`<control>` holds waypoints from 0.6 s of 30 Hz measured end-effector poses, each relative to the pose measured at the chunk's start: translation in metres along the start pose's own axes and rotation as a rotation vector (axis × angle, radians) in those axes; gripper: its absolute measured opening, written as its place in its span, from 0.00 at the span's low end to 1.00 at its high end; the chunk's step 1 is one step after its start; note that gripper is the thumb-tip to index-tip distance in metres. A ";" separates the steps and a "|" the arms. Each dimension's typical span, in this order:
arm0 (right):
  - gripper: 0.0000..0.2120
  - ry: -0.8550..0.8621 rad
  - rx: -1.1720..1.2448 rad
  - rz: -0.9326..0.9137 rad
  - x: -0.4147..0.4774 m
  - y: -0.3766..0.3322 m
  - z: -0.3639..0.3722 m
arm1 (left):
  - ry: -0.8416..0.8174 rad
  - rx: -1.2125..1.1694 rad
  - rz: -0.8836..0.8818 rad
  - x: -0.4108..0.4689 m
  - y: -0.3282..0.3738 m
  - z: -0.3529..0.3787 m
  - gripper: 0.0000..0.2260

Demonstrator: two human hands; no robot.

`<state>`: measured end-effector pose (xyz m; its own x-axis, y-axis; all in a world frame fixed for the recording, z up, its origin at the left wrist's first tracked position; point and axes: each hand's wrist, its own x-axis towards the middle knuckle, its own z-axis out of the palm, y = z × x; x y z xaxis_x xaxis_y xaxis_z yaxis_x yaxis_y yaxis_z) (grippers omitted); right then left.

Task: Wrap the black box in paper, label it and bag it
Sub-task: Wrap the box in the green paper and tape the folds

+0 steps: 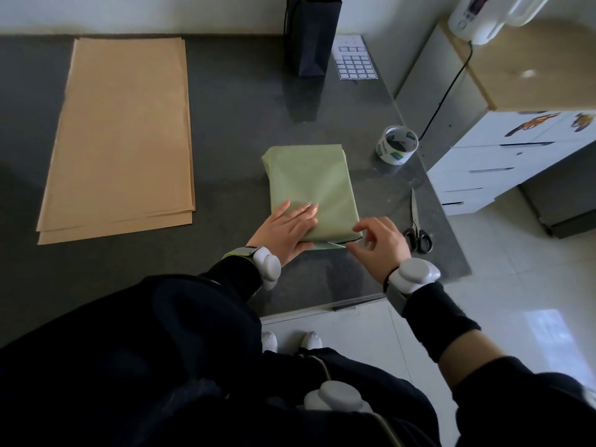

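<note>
Green paper (314, 185) covers almost all of the black box (350, 242), which lies flat on a dark grey counter (232, 124) just in front of a person standing at its near edge. Only a thin dark sliver of the box shows at the near right corner, where the wrapping is not closed. The person's left hand (287, 232) rests palm down on the near left part of the parcel, fingers spread flat across the paper and thumb at the near edge, pressing rather than gripping. The right hand (379, 241) sits at the parcel's near right corner, fingers curled, with thumb and forefinger brought close at the loose paper edge; whether they actually pinch the paper cannot be told. The parcel thus lies under the left palm and just to the left of the right fingertips.

A roll of tape (397, 149) stands on the counter beyond the right hand, apart from the parcel. Scissors (417, 225) lie closed near the counter's right edge, just beside the right hand. A stack of brown paper sheets (122, 137) lies well to the left. At the back of the counter a black paper bag (311, 33) stands upright, with a sheet of labels (354, 61) flat just to its right. Both wrists carry pale grey devices over dark sleeves.
</note>
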<state>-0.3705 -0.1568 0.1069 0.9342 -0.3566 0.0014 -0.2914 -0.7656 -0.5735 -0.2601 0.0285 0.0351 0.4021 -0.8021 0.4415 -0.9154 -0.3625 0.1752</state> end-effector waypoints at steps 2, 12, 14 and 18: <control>0.15 -0.023 -0.040 -0.130 0.001 -0.009 0.009 | 0.004 0.019 0.002 0.000 0.000 0.000 0.16; 0.05 0.036 -0.200 -0.459 0.014 -0.015 0.027 | 0.064 0.058 0.035 -0.001 -0.002 0.005 0.16; 0.07 0.054 -0.192 -0.470 0.010 -0.009 0.029 | 0.063 0.060 0.033 -0.001 -0.002 0.005 0.16; 0.04 0.073 -0.154 -0.436 0.010 -0.010 0.029 | 0.056 0.075 0.033 -0.001 -0.002 0.006 0.16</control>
<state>-0.3518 -0.1372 0.0894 0.9611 -0.0164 0.2758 0.0929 -0.9209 -0.3785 -0.2585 0.0273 0.0291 0.3680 -0.7874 0.4945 -0.9233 -0.3723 0.0943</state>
